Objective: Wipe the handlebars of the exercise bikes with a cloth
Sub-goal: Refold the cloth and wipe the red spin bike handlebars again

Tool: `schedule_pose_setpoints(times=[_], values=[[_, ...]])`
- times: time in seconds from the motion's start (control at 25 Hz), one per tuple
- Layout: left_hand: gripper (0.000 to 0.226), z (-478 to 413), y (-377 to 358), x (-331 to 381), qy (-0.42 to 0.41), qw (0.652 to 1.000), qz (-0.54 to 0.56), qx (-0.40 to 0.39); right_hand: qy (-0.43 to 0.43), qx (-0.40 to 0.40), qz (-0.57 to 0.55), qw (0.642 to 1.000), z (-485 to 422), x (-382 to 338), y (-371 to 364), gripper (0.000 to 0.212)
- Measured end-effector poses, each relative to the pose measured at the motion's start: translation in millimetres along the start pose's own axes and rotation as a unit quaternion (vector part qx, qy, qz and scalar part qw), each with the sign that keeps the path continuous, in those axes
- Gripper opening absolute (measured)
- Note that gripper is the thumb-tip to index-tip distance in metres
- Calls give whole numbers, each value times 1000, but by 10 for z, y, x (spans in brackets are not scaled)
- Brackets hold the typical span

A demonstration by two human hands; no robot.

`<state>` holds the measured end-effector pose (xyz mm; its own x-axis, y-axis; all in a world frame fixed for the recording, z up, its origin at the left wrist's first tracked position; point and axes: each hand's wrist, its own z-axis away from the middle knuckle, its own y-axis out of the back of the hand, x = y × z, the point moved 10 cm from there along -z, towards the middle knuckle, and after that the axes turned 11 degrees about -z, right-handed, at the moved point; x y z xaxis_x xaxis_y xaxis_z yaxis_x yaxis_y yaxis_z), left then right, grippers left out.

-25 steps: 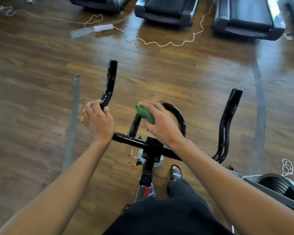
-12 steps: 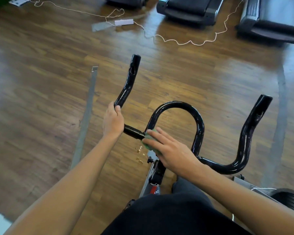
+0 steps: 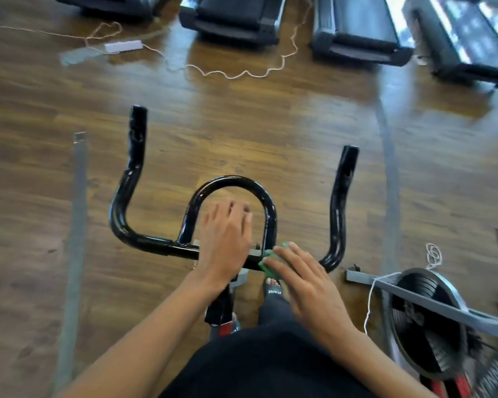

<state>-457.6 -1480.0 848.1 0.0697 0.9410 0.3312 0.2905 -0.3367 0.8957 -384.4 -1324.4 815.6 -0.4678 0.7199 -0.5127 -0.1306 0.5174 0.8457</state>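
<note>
The handlebars (image 3: 127, 179) are glossy black tube: a straight crossbar, two outer horns that curve up and away, and a rounded loop (image 3: 233, 182) rising from the middle. They belong to a bike standing on a brown wood-plank floor (image 3: 270, 124) with a soft sheen. Grey tape strips (image 3: 76, 225) run along the floor on either side. Beyond lie the dark ends of several treadmills (image 3: 236, 18), with a thin pale cord (image 3: 236, 74) snaking across the planks to a white power strip (image 3: 123, 46). At lower right sits a second bike's black flywheel (image 3: 426, 320) under a grey metal bar, with white string tied near it.

The left hand (image 3: 224, 242) lies over the middle of the crossbar, inside the loop, covering the clamp; its fingers (image 3: 236, 208) are blurred and loosely spread, and I cannot tell whether they grip the tube. The right hand (image 3: 308, 285) presses a small crumpled green cloth (image 3: 266, 267) against the crossbar just right of the loop's base, fingers extended flat over it rather than curled. Below the hands show a dark lap and a sandalled foot (image 3: 272, 290).
</note>
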Motion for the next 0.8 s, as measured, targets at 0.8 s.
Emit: schedule_pose_setpoints(times=[0.8], values=[[76,157,-849,540,-2,977,-47,-206,-176,247,-94,948,-996,1482,962,54]])
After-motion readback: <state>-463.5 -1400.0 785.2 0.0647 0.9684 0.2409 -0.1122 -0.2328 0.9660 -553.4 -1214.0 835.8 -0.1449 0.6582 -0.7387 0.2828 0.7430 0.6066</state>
